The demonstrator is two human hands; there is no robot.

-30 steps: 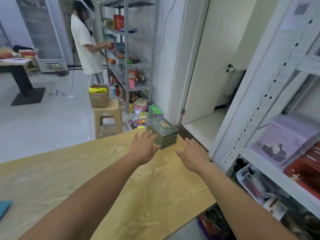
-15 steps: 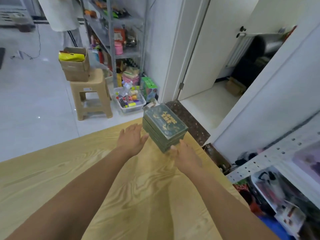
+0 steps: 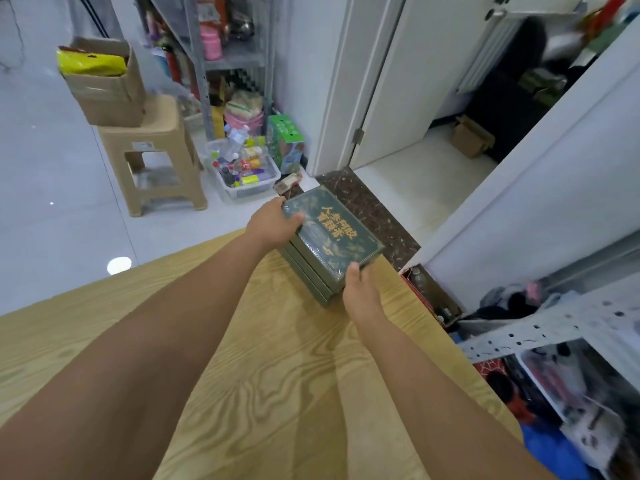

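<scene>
Left arm: bare, stretched long from the lower left across the wooden table (image 3: 277, 375) toward its far corner.
Left hand (image 3: 272, 225): at the far-left short end of the stack of green boxes (image 3: 341, 244), palm against that end, thumb laid over the top edge; the other fingers are hidden behind the stack.
Right arm: bare, reaching from the lower right, straight, roughly in line with the table's right edge.
Right hand (image 3: 360, 292): at the near-right short end of the stack, on its near corner, thumb pressed on the top face, fingers curled down out of sight.
Grip: both hands are clamped on the stack, one at each short end.
Stack position: at the far right corner of the table, its far part jutting past the edge above the dark stone threshold (image 3: 367, 209); whether its underside touches the wood cannot be told.
Stack pose: lying flat, gold-lettered top face up, side layers showing toward the camera.
Long axis: runs diagonally from far left to near right, from hand to hand; the lettering runs along it.
Surroundings: a beige plastic stool (image 3: 156, 150) carrying a cardboard box (image 3: 107, 95) on the floor to the left, a white basket of bottles (image 3: 242, 171) beside it, a perforated white rack (image 3: 540, 327) to the right.
</scene>
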